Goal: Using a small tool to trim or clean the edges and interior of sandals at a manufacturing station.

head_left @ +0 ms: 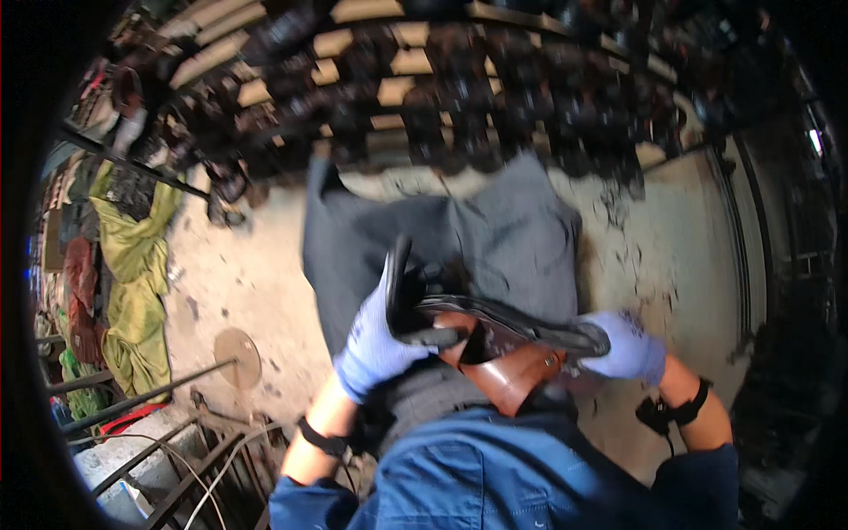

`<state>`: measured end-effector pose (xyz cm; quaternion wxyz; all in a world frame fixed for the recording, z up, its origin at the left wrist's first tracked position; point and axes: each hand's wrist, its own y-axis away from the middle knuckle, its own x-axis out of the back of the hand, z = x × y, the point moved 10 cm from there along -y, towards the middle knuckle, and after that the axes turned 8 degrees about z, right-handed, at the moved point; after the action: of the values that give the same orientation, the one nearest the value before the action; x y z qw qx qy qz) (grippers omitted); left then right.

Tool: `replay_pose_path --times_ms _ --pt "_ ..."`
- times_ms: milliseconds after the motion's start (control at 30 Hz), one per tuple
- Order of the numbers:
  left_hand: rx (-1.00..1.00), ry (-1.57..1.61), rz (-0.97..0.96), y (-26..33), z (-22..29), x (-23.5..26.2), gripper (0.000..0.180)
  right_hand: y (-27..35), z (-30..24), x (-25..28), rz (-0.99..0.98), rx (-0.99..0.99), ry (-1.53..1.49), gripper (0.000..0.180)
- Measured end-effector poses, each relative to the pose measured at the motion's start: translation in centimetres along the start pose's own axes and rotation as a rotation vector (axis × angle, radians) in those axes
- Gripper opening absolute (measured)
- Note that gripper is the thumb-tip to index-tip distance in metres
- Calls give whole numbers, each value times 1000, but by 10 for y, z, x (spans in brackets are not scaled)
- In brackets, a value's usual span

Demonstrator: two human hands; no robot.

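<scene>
A brown leather sandal (511,375) with wide straps lies sideways across my lap, its dark sole edge facing away from me. At its left end, my left hand (380,340) grips it; the glove is pale lavender with black-coated fingers, and one finger points up and away from the sandal. My right hand (623,346), gloved the same way, closes on the opposite end. Beneath the sandal are grey trousers (521,238) over my spread knees. Part of the sandal's underside is hidden, and motion blurs it a little.
Racks (415,88) packed with dark shoes run along the far side. A yellow-green cloth (132,283) hangs at the left, near a rod with a round base (237,358). Metal bars (190,477) and loose cables stand close at lower left. The pale floor (636,265) is stained.
</scene>
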<state>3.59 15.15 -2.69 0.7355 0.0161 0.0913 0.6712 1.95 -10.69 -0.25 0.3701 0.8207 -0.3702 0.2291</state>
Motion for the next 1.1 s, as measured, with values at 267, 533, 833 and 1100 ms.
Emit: replay_pose_path --times_ms 267,533,833,1100 --pt "-364 -112 332 20 77 36 120 -88 -88 15 155 155 -599 23" --pt "-353 399 580 -46 128 217 56 -186 -296 101 728 674 184 63" --pt "-581 -115 516 -173 197 340 40 -303 -354 86 756 600 850 71" --pt "-504 895 919 -121 108 414 59 -238 -304 96 874 815 738 53"
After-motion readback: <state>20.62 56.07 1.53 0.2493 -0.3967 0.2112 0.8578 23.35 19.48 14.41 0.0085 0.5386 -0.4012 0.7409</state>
